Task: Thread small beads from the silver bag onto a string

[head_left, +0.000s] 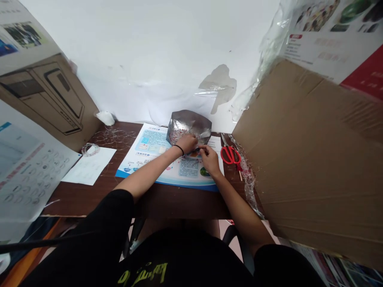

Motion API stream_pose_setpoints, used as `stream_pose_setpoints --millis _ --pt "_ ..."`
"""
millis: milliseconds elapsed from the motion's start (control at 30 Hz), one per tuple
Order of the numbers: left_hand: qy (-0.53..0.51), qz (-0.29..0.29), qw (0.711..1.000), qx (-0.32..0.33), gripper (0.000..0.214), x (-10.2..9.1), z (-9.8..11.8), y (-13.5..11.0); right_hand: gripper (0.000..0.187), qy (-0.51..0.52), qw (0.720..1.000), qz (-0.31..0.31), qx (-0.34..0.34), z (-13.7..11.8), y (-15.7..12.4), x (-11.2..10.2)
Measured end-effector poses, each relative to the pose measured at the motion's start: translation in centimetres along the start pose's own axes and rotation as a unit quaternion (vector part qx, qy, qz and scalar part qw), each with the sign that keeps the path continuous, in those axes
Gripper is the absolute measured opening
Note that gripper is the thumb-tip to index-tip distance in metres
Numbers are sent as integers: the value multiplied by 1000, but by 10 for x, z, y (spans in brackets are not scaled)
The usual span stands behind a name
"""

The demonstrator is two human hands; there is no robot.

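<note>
An opened bag with a shiny silver lining [191, 119] stands at the back of the desk, and many small reddish and pale bits, perhaps beads, lie inside it. My left hand [186, 143], with a black band at its wrist, reaches over the bag's mouth with its fingers curled. What those fingers hold is too small to make out. Just right of it, at the bag's front edge, my right hand [210, 158] has thumb and forefinger pinched together. Anything thin between them cannot be made out. Both hands are above a printed sheet [149, 167].
Red-handled scissors [230, 155] lie at the right, beside crumpled clear plastic [250, 185]. At left are tangled clear thread [115, 136], a beaded ring [90, 149] and white paper [89, 167]. Cardboard panels [314, 151] stand on both sides, with a white wall [155, 52] behind.
</note>
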State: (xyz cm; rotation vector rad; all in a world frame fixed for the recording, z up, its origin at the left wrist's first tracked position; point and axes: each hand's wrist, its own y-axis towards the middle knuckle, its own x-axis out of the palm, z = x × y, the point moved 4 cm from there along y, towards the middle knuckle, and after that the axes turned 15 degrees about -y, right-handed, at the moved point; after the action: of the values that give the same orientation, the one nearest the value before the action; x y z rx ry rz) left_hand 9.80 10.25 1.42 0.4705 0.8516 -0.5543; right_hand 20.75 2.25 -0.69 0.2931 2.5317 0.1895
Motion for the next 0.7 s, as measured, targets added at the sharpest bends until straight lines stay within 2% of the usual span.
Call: stream_pose_setpoints --millis 167,233,300,367,400,467,533,567,633,700 --pt "-52 33 998 1 16 -3 -6 6 25 17 1000 13 13 -4 -1 -7" --pt "-119 91 989 4 14 -12 -9 3 24 19 1000 20 3 -4 -1 -9" --pt "-225 161 961 -22 10 -20 -12 -7 23 10 1000 22 -12 -4 0 -11" --pt "-367 191 907 -83 14 -21 -15 -25 23 -10 999 24 -24 -6 -1 -12" --pt "-457 179 863 -118 17 -16 -15 -36 23 -23 999 26 -31 -8 -2 -13" --pt "-620 142 755 -160 20 -3 -10 -61 22 -53 997 28 -55 -14 -6 -13" --pt "-717 122 662 -181 21 11 -5 -85 20 -85 992 29 -86 -21 -11 -13" --pt "-747 118 626 -189 22 17 -4 -95 20 -108 988 27 -102 -25 -14 -12" --pt "-779 123 580 -206 21 26 -4 -108 19 -138 981 28 -136 -32 -19 -9" --pt "-788 131 563 -214 20 30 -6 -114 18 -154 974 34 -165 -37 -23 -7"
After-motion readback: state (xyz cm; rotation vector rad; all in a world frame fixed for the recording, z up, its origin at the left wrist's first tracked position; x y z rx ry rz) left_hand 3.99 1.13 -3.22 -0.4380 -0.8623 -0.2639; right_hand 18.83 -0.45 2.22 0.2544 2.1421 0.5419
